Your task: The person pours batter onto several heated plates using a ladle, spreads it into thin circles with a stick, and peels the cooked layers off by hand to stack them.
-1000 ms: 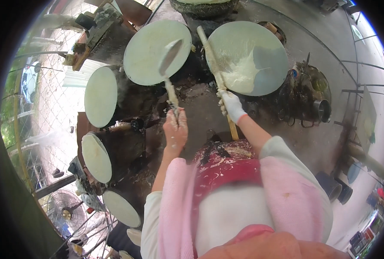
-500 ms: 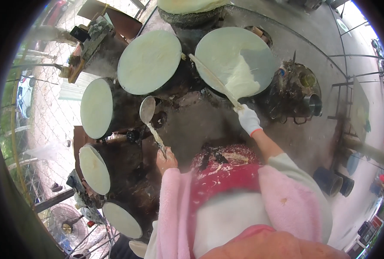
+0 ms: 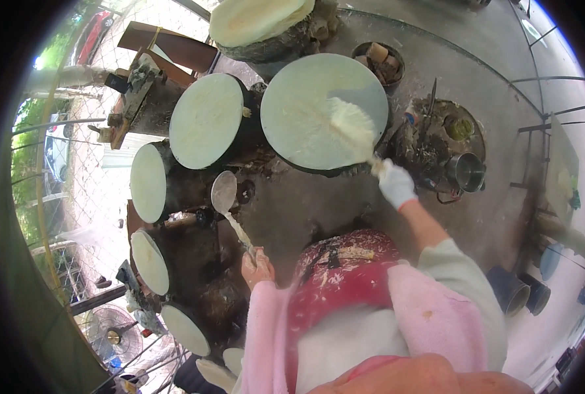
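Observation:
My right hand [image 3: 396,185], in a white glove, is closed on the end of a pale spreader stick [image 3: 375,164] at the near right edge of a large round griddle [image 3: 368,92]. The stick's far part blurs into a thick streak of pale batter [image 3: 348,121]. A thin batter layer coats most of this griddle; a greyer patch shows at its upper right. Down to the left, my bare left hand [image 3: 257,267] grips the batter-caked handle of a ladle [image 3: 225,190]. The ladle's round bowl points away from me, over the dark ground beside the stoves.
Several more batter-coated griddles [image 3: 207,121] curve round my left side. Another coated griddle [image 3: 259,20] stands at the far side. At right are a metal pot [image 3: 466,172], a cluttered round stand [image 3: 437,144] and dark buckets [image 3: 508,289]. A fan [image 3: 113,336] stands lower left.
The spreader stick has swept from the griddle's left side to its right, and the batter there has been spread and shifted. My left hand still holds the ladle. The whole view has turned slightly.

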